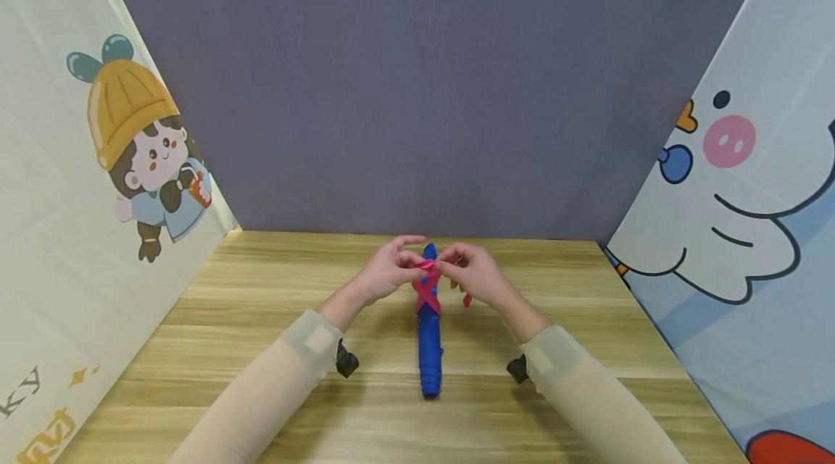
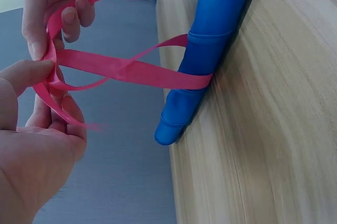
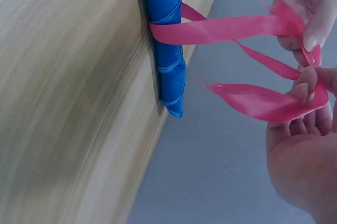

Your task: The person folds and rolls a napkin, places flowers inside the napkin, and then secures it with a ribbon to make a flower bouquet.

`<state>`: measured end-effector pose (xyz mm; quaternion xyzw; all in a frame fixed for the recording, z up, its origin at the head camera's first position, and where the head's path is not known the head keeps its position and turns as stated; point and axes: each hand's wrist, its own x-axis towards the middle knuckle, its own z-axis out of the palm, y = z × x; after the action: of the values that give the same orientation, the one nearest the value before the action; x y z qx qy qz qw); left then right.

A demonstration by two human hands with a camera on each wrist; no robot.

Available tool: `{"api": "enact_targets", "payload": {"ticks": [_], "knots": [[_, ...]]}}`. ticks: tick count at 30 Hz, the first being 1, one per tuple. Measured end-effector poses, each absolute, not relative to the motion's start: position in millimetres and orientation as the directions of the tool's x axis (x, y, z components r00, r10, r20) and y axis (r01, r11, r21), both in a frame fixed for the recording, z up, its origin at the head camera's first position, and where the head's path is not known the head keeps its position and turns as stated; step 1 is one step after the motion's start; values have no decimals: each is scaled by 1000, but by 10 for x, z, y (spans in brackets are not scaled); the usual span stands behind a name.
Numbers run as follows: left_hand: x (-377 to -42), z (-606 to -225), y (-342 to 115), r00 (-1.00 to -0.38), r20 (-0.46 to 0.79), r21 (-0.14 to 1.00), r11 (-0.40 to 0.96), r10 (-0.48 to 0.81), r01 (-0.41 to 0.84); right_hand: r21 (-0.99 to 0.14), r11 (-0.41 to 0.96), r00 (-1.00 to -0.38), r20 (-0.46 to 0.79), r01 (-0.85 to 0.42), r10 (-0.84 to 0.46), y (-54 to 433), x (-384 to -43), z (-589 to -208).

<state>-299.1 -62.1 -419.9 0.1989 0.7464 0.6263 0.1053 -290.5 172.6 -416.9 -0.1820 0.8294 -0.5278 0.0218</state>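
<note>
A long blue rolled bundle [image 1: 429,348] lies on the wooden table, pointing away from me. Round its far part runs a pink-red ribbon [image 1: 427,295], whose two lengths cross and rise off the bundle to my hands. My left hand [image 1: 388,272] pinches the ribbon between thumb and fingers, as the left wrist view shows with the ribbon [image 2: 116,68] pulled taut. Close beside it, my right hand [image 1: 479,275] also pinches the ribbon, and a loose end [image 3: 253,100] trails from its fingers. Both hands meet above the bundle, where the ribbon loops over itself.
The wooden table [image 1: 261,333] ends at a grey panel [image 1: 417,87] behind the bundle. Cloths with cartoon figures hang at left [image 1: 46,159] and right [image 1: 770,196]. Small black devices [image 1: 347,359] sit beneath both wrists.
</note>
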Motion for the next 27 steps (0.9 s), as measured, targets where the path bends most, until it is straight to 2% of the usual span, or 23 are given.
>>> {"api": "enact_targets", "payload": {"ticks": [5, 21, 27], "knots": [[-2979, -4226, -653, -908, 83, 969, 178, 412, 170, -908, 330, -935, 149, -259, -323, 1785, -2910, -4206], [-2998, -4330, -905, -925, 123, 913, 324, 359, 248, -932, 299, -945, 108, -204, -309, 2087, -2883, -4283], [-3022, -4415, -1029, -942, 106, 909, 352, 319, 222, -941, 295, -949, 71, -166, -308, 2188, -2871, -4368]]}}
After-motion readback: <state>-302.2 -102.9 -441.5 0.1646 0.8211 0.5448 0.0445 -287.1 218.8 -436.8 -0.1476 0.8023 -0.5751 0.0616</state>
